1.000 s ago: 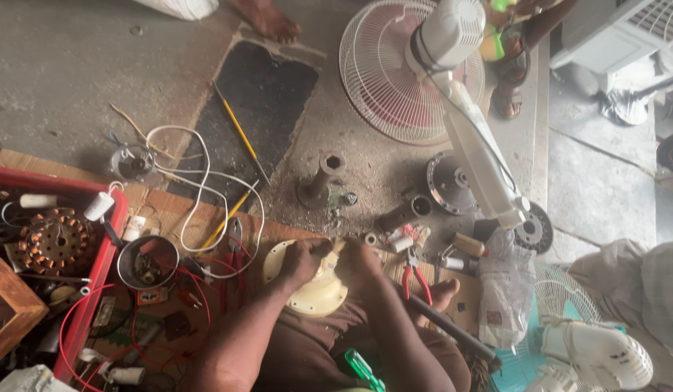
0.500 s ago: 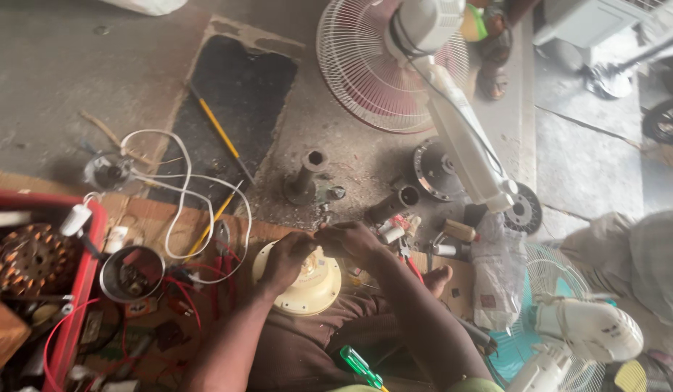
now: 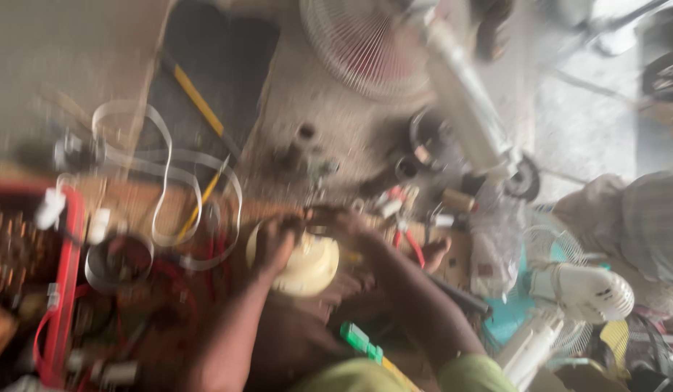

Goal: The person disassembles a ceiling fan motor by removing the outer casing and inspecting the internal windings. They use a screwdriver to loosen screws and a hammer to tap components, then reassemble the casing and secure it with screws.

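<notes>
Both hands close on a cream housing [image 3: 304,263] low in the middle of the view: the left hand [image 3: 275,243] cups its rim at nine o'clock to steady it, while the right hand [image 3: 343,225] pinches something small at its top, at one o'clock; blur hides what. It sits over the lap, close for fine work. White cable [image 3: 162,181] loops at ten o'clock, a red tray [image 3: 64,290] at nine, a fan [image 3: 365,43] lies on the floor at twelve.
</notes>
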`<state>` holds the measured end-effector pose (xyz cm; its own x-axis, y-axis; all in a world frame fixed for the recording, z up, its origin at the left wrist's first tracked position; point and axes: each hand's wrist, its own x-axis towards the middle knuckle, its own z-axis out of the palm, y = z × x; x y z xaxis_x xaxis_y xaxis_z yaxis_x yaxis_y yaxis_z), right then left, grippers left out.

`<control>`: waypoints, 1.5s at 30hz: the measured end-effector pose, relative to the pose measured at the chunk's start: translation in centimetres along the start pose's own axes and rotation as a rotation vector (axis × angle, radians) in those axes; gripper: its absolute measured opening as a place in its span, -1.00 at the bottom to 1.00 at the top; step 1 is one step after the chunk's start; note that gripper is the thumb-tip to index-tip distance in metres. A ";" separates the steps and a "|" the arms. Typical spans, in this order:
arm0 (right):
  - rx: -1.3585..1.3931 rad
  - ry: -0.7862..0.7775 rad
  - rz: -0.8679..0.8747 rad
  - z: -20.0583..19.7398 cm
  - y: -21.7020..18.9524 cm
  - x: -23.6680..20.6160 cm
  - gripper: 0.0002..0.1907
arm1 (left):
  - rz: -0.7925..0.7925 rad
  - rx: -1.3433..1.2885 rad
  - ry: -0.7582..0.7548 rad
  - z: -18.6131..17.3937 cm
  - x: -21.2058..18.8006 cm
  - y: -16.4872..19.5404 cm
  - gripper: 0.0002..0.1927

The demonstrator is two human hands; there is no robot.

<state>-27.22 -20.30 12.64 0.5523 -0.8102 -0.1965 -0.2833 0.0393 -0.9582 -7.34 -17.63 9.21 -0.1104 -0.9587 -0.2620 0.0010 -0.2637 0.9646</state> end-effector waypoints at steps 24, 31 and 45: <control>0.613 0.274 0.513 -0.2 -0.2 1.0 -0.63 | -0.159 -0.310 -0.103 -0.1 -0.4 0.1 -0.79; 0.546 0.239 0.517 -0.3 -0.6 1.3 -0.67 | -0.160 -0.313 -0.110 -0.5 -0.7 0.6 -0.80; 0.295 0.241 0.550 -0.4 -1.8 2.2 -0.72 | -0.180 -0.352 -0.109 -0.7 -0.5 0.5 -0.82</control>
<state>-25.83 -22.35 14.02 0.1889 -0.7331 -0.6534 -0.2280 0.6144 -0.7553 -6.63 -17.37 9.81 -0.2444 -0.8821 -0.4027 0.3098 -0.4646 0.8296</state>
